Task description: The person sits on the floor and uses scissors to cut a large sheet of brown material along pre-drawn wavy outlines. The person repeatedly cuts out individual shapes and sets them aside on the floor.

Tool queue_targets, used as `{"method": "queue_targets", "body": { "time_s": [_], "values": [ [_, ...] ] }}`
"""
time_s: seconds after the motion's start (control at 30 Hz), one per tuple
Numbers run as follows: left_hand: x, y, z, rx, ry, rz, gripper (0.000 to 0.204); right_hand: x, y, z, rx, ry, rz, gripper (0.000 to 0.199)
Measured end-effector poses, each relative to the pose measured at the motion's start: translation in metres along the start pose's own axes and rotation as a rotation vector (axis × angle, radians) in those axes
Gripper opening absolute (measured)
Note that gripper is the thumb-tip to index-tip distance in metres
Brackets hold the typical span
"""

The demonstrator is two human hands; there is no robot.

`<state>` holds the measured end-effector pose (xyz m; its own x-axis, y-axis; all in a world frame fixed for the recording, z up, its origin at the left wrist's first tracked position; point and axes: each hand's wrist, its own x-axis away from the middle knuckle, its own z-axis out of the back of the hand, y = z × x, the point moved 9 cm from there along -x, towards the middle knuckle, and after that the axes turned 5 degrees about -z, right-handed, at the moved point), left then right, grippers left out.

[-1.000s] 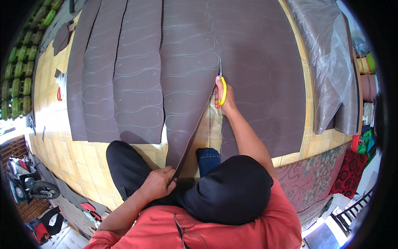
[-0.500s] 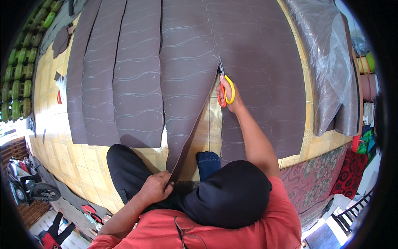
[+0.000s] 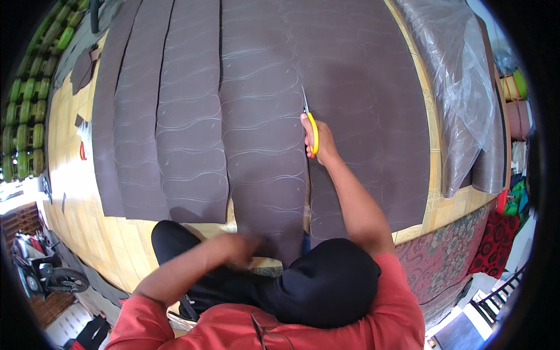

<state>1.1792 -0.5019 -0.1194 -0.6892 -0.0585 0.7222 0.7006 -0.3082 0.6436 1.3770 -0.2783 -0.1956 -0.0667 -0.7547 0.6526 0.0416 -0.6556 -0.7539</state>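
Note:
A large dark brown sheet marked with pale sole-shaped outlines lies on the tiled floor. My right hand grips yellow-handled scissors, whose blades point away from me into a long cut in the sheet. Left of the cut lies a partly freed strip. My left hand, blurred by motion, is at the near end of that strip, above my knee. Whether it holds the strip I cannot tell.
Three cut brown strips lie side by side to the left. A folded sheet under clear plastic sits at right. Green railing runs along the left edge, a patterned red rug lies at lower right, and a motorbike stands at lower left.
The scissors and my right hand have advanced further up the sheet, lengthening the cut. My left hand has shifted along the strip's near end and is now blurred.

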Motion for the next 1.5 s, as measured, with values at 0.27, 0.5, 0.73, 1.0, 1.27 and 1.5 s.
{"method": "queue_targets", "body": {
  "time_s": [0.27,0.5,0.73,1.0,1.27,1.5],
  "values": [
    [-0.039,-0.126,0.297,-0.274,1.341,0.285,0.064,0.005,-0.001,-0.001,0.055,0.040,-0.103,0.057],
    [-0.061,-0.155,0.291,-0.394,1.249,0.376,0.075,-0.005,0.004,0.004,0.072,0.079,-0.199,0.056],
    [-0.060,-0.161,0.292,-0.315,1.171,0.401,0.076,-0.019,-0.013,0.001,0.041,0.063,-0.206,0.051],
    [-0.061,-0.164,0.296,-0.265,1.134,0.405,0.080,-0.032,-0.017,0.000,-0.029,0.072,-0.203,0.049],
    [-0.061,-0.168,0.294,-0.214,1.105,0.403,0.080,-0.032,-0.029,0.003,0.039,0.012,-0.293,0.048],
    [-0.058,-0.170,0.294,-0.181,1.135,0.349,0.082,-0.041,-0.060,0.011,0.183,-0.153,-0.406,0.055]
  ]
}}
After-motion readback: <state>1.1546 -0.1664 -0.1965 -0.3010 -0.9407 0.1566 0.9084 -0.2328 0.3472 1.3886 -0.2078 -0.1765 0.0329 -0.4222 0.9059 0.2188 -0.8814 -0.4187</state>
